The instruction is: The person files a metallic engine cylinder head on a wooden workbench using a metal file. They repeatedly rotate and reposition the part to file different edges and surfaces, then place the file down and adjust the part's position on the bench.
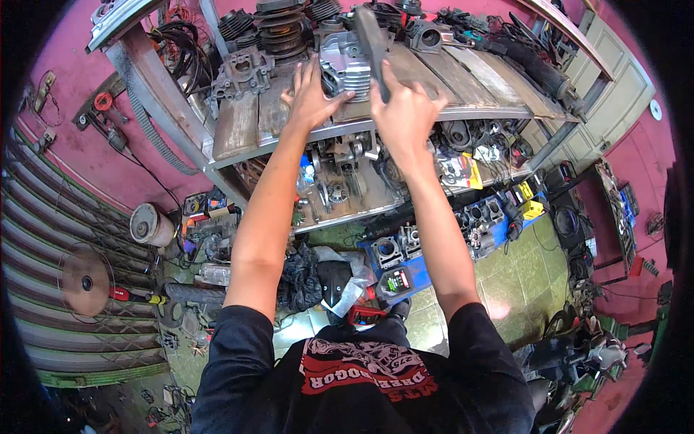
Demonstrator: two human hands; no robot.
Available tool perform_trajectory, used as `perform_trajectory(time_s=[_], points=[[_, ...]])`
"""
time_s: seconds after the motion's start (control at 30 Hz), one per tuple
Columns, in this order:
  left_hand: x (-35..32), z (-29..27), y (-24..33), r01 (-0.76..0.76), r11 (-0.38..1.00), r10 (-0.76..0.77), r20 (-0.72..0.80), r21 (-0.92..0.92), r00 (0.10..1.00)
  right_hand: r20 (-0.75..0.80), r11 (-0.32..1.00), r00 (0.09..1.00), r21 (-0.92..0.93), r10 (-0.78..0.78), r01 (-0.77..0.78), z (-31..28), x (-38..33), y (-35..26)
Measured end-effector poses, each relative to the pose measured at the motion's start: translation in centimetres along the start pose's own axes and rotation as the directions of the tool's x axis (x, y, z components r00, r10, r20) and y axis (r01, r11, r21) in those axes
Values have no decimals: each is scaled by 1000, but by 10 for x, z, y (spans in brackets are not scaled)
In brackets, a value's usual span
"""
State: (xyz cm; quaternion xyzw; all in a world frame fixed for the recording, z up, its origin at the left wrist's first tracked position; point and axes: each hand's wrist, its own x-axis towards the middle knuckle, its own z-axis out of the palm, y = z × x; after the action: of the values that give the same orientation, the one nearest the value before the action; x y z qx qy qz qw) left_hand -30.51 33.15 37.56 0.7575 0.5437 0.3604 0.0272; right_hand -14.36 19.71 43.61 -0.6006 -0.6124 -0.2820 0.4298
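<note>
Left hand [312, 98], spread, is laid against finned metal engine cover [347, 59] | right hand [406, 114], apart, is closed round blurred grey bar [371, 43] | cover is set on plank bench-top [466, 76] | judged stiff, fairly heavy, perhaps slick; best gripped by sides

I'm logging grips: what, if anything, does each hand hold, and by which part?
The right hand holds a long dark tool by its near end. The left hand is spread at the silver finned casing; whether it grips is unclear.
</note>
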Motion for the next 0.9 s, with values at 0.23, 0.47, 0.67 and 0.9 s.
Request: perform_trajectory(time_s=[0.23, 0.47, 0.67, 0.9], points=[[-3, -2, -3, -8, 1000, 8, 4, -7, 1000, 111, 995, 993, 94, -43, 33, -9, -40, -13], [3, -12, -6, -51, 994, 51, -6, -95, 999, 34, 1000, 999, 30, 10, -11, 1, -32, 16], [35, -30, 7, 25, 983, -39, -74, -180, 997, 40, 999, 999, 25, -23, 22, 12, -34, 28], [98, -44, 36, -98, 992, 103, -60, 77, 993, 48, 999, 998, 31, -30, 28, 8, -32, 24]])
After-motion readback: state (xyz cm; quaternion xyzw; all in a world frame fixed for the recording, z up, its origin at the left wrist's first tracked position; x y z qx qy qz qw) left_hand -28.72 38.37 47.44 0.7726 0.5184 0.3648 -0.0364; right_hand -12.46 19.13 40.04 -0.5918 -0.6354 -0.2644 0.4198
